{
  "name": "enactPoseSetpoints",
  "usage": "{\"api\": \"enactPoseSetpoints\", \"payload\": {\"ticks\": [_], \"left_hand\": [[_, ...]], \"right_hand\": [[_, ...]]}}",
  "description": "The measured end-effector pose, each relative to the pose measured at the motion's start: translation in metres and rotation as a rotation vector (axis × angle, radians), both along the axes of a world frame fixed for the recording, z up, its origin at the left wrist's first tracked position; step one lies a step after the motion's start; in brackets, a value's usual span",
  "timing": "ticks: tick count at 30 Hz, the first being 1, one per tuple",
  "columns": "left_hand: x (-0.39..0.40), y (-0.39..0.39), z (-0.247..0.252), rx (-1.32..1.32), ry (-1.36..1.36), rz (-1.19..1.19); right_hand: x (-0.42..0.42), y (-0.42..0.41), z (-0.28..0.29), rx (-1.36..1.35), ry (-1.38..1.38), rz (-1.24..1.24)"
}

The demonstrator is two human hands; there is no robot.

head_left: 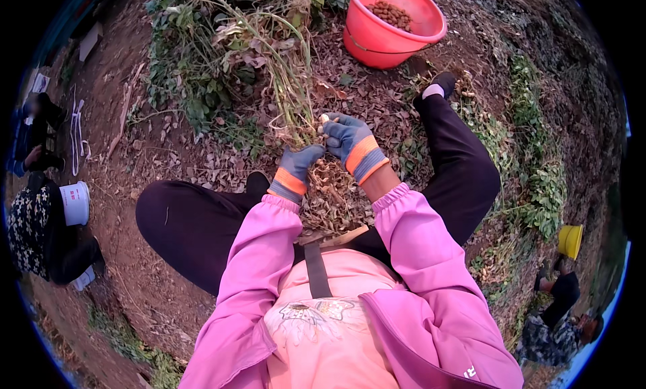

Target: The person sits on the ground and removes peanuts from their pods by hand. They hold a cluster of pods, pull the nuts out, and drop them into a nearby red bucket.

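My left hand (pixel 298 168), in a grey-blue work glove with an orange band, is closed around the root end of a peanut plant (pixel 295 94). The plant's long, partly dried stems lean away from me, their leafy tops at the far side. Right beside it, my right hand (pixel 351 141) wears a matching glove and pinches a pale peanut pod (pixel 324 118) between thumb and fingers at the roots. My left fingers are partly hidden. Below both hands, dry leaves and root litter (pixel 333 192) cover the ground between my legs.
A red bucket (pixel 381 58) holding peanuts (pixel 391 16) stands ahead on the right, near my shoe. Green peanut plants (pixel 202 76) are heaped ahead left. People sit at both sides, near a white bucket (pixel 75 203) and a yellow bucket (pixel 570 241). A white strap (pixel 76 132) lies left.
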State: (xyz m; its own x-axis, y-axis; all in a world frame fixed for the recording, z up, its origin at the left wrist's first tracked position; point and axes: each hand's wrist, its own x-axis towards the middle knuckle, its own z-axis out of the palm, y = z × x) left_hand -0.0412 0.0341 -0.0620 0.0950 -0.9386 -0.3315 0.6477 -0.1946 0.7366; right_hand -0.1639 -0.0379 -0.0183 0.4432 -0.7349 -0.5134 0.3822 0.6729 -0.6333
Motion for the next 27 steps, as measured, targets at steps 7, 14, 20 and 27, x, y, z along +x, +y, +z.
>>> {"api": "enactPoseSetpoints", "payload": {"ticks": [7,14,20,27], "left_hand": [[0.001,0.012,0.009,-0.006,-0.493,-0.248],[0.017,0.010,-0.043,-0.246,-0.388,-0.242],[0.035,0.011,-0.084,-0.488,-0.768,-0.247],[0.001,0.000,-0.007,-0.016,0.036,-0.123]], "right_hand": [[-0.012,-0.048,0.010,-0.407,0.300,-0.139],[-0.063,-0.205,0.102,-0.552,0.214,-0.302],[-0.043,-0.170,0.112,-0.801,0.697,-0.044],[-0.016,-0.011,0.025,-1.350,0.693,0.345]]}}
